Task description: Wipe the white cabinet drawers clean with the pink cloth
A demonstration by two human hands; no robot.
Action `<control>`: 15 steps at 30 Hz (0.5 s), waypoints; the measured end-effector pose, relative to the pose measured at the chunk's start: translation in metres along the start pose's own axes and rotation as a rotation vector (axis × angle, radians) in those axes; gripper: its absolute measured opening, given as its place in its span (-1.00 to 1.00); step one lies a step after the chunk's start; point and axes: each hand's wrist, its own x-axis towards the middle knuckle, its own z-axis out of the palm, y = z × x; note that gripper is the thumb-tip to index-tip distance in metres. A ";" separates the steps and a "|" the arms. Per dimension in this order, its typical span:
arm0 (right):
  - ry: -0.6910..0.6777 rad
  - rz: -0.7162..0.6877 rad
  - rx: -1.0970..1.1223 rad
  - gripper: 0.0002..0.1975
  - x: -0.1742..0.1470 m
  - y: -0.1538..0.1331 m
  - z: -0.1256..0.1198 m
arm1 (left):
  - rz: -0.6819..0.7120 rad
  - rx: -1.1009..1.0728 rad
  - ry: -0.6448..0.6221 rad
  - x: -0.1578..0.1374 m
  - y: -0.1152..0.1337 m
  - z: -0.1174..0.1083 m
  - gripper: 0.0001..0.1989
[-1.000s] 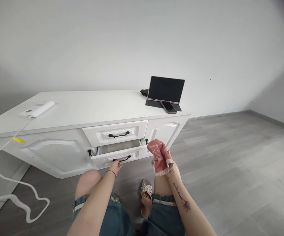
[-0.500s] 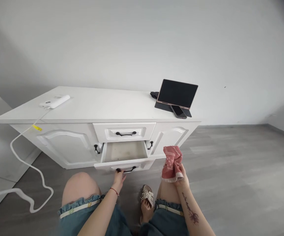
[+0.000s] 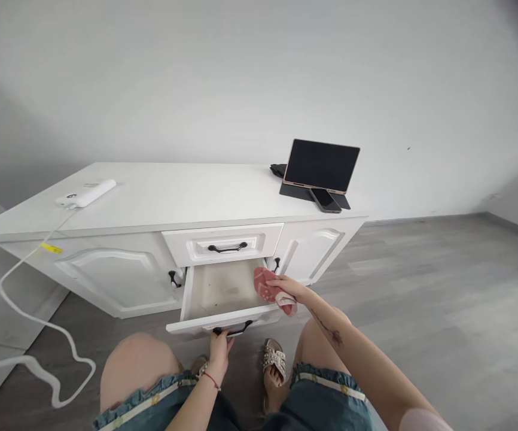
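Note:
My left hand [image 3: 219, 352] is closed on the black handle [image 3: 241, 328] of the lower drawer [image 3: 196, 291], which stands pulled out from the white cabinet. Bare boards with a few small dark marks show inside it. My right hand [image 3: 291, 288] grips a pinkish-red patterned cloth [image 3: 265, 285] with a pale border. The cloth is bunched and reaches over the right edge of the open drawer, its pale end hanging near the drawer front.
On the white cabinet top [image 3: 187, 191] are a tablet [image 3: 322, 165] on a stand, a phone [image 3: 325, 200], a black item [image 3: 279, 170] and a white device [image 3: 87, 194] whose cable [image 3: 39, 320] hangs down at left. The upper drawer [image 3: 223, 244] is closed.
My right hand has moved left with the cloth, from over my right knee to the drawer's right side. The lower drawer is pulled out further, my left hand still on its handle.

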 end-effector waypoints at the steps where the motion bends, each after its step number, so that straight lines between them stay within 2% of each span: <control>1: -0.045 -0.014 -0.131 -0.76 0.011 -0.006 0.004 | 0.009 -0.013 -0.001 0.000 -0.001 0.001 -0.72; 4: -0.141 -0.160 -0.749 -0.78 0.040 -0.019 0.016 | 0.011 -0.030 0.007 0.003 -0.006 0.003 -0.74; 6: -0.210 -0.265 -1.043 -0.76 0.053 -0.021 0.026 | 0.007 0.000 0.011 0.005 -0.009 0.003 -0.77; 11: -0.326 -0.348 -1.290 -0.58 0.072 -0.002 0.053 | 0.026 0.081 0.022 0.010 -0.012 0.000 -0.75; 15: -0.394 -0.378 -1.346 -0.58 0.082 0.016 0.059 | 0.033 0.093 0.074 0.016 -0.016 -0.001 -0.76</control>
